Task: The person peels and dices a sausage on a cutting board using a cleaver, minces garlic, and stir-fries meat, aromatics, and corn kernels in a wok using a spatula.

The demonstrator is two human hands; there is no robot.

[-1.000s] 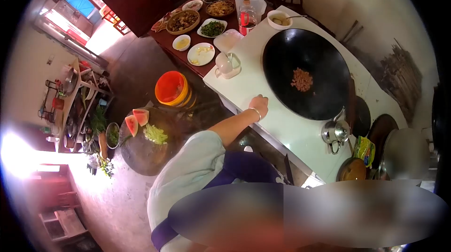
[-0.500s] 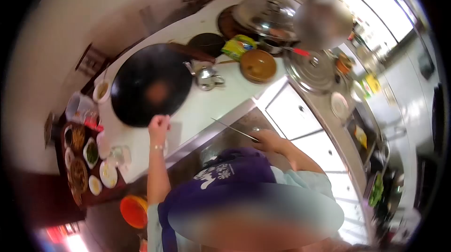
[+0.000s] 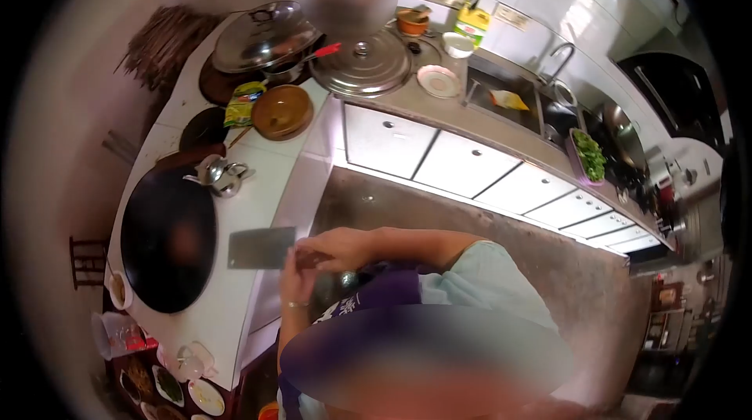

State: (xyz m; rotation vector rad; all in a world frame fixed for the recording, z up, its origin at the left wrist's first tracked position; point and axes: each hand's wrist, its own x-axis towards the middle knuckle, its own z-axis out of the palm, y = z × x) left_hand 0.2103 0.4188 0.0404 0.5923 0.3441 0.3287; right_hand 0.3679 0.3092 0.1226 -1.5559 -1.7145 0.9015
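A cleaver (image 3: 258, 248) with a broad grey blade points left over the edge of the white counter. My right hand (image 3: 345, 248) is closed round its handle. Close against it, my left hand (image 3: 295, 279) is raised at the handle end of the blade; its fingers overlap my right hand and I cannot tell their grip. Left of the blade is a large black wok (image 3: 168, 240) with a blurred reddish-brown heap (image 3: 185, 241) in it. A shiny metal pot (image 3: 222, 175) stands between the wok and a brown bowl (image 3: 282, 111).
Lidded metal pans (image 3: 360, 63) and a yellow-green packet (image 3: 245, 103) lie beyond the bowl. Along the right run a sink (image 3: 505, 99), white cabinets (image 3: 470, 155) and a basket of greens (image 3: 589, 155). Dishes (image 3: 207, 396) stand at the lower left.
The view has swung right towards the sink. My right hand, out of sight at first, has come in with the cleaver and lifted it over the counter edge. My left hand has moved beside it.
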